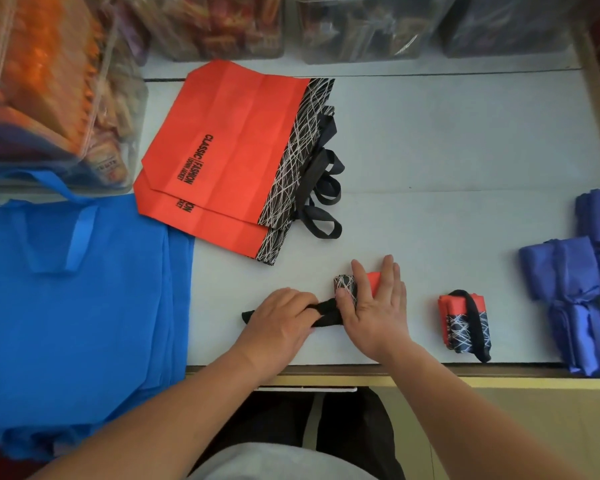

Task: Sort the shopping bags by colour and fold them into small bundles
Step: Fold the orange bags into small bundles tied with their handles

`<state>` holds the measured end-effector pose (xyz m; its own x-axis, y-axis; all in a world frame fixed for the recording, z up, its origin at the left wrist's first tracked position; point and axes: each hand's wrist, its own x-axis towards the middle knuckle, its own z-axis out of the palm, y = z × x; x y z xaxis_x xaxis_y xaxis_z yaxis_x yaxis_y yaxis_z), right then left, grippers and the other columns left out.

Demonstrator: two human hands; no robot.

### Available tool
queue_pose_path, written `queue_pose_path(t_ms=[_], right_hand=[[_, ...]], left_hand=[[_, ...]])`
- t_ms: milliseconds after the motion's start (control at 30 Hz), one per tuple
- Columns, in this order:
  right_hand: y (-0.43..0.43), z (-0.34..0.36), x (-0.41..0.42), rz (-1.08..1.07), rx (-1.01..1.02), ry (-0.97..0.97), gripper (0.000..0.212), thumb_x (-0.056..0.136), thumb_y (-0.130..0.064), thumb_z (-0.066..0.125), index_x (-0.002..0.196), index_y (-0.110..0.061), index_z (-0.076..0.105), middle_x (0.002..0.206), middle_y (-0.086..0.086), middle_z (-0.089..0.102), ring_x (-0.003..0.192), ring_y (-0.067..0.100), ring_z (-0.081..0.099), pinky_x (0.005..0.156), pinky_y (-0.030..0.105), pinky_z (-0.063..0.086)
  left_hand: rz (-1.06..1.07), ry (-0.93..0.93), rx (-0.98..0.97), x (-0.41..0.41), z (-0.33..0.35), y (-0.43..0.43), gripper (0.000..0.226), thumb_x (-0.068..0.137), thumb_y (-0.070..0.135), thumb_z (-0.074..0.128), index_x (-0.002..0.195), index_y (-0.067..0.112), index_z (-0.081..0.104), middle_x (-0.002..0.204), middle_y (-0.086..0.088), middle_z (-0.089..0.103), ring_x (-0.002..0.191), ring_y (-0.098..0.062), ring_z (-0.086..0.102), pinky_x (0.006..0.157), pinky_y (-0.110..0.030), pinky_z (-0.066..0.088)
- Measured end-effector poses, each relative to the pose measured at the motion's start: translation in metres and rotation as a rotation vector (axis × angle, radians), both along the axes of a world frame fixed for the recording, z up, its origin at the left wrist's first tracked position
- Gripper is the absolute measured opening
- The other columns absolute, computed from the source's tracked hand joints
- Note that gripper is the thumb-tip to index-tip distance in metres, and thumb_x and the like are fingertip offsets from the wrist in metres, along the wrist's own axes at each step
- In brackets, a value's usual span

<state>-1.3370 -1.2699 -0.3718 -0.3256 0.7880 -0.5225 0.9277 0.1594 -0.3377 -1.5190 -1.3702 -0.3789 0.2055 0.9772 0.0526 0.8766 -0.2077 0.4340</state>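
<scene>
The rolled red bag (pixel 346 285) is the reference point. The right hand (pixel 374 306) presses down on top of it, fingers straight and slightly spread. The black strap (pixel 326 307) leaves the roll's left side, its long axis running left to right. The left hand (pixel 278 320), left of the roll, has its fingers curled round the strap. Winding the strap over the roll probably falls to this hand.

Both hands work near the tabletop's (pixel 447 150) front edge.
Left hand (pixel 278 322) curls its grip on a strap (pixel 327 311); right hand (pixel 374 306) presses down flat, fingers straight.
</scene>
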Motion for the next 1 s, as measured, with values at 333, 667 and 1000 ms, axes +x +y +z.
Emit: queue_pose_path(t_ms=[333, 667, 1000], right_hand=[[0.006, 0.008, -0.001, 0.033, -0.09, -0.061, 0.065, 0.101, -0.065, 0.015, 0.159, -0.045, -0.007, 0.162, 0.008, -0.036, 0.149, 0.023, -0.036, 0.121, 0.04, -0.02], [0.003, 0.011, -0.007, -0.011, -0.089, -0.056, 0.066, 0.102, -0.065, 0.018, 0.16, -0.043, -0.003, 0.163, 0.009, -0.033, 0.151, 0.023, -0.033, 0.124, 0.041, -0.018], [-0.023, -0.008, -0.02, 0.013, 0.31, 0.012, 0.042, 0.107, -0.032, 0.032, 0.145, -0.02, 0.041, 0.169, 0.019, -0.009, 0.156, 0.035, -0.014, 0.125, 0.057, 0.001]], left_hand=[[-0.099, -0.229, -0.233, -0.034, 0.064, 0.002, 0.011, 0.085, 0.016, 0.069, 0.09, 0.019, 0.059, 0.105, 0.009, 0.06, 0.102, -0.013, 0.054, 0.085, -0.033, 0.05], [0.604, -1.029, -0.563, -0.035, 0.109, 0.01, 0.013, 0.099, 0.016, 0.066, 0.091, 0.005, 0.066, 0.081, -0.004, 0.075, 0.088, -0.017, 0.075, 0.084, -0.024, 0.055], [1.035, -0.857, -0.534, -0.031, 0.058, 0.024, 0.037, 0.103, 0.04, 0.056, 0.087, 0.007, 0.059, 0.055, -0.002, 0.06, 0.053, -0.014, 0.066, 0.077, -0.043, 0.058]])
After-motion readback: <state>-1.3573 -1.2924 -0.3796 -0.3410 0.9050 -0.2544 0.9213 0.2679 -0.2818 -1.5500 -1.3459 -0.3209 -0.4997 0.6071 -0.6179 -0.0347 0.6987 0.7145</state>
